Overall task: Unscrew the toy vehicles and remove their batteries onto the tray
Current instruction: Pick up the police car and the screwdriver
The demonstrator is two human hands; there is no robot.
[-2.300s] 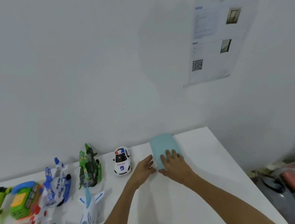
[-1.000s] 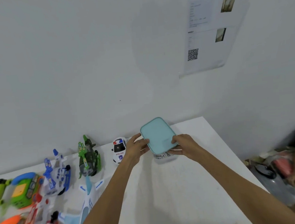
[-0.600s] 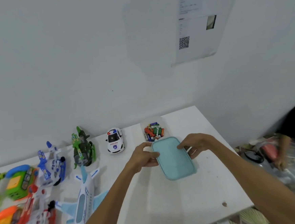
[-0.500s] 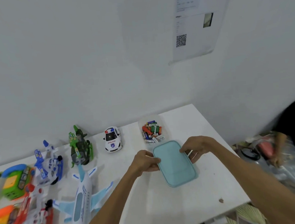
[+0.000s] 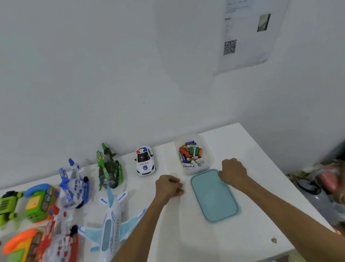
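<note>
Many batteries (image 5: 191,155) heaped in clear tray (image 5: 191,138) at far edge of desk (image 5: 197,244), just right of white police car (image 5: 144,161). Just nearer than tray: teal lid (image 5: 214,195), flat on desk. Right hand (image 5: 232,170) knuckles-up at lid's far right corner, fingers curled; grip on lid or not, cannot tell. Left hand (image 5: 167,186) curled on desk just left of lid, apart from it, grip holding nothing. Farther left: green toy (image 5: 108,169), white airplane (image 5: 111,224).
</note>
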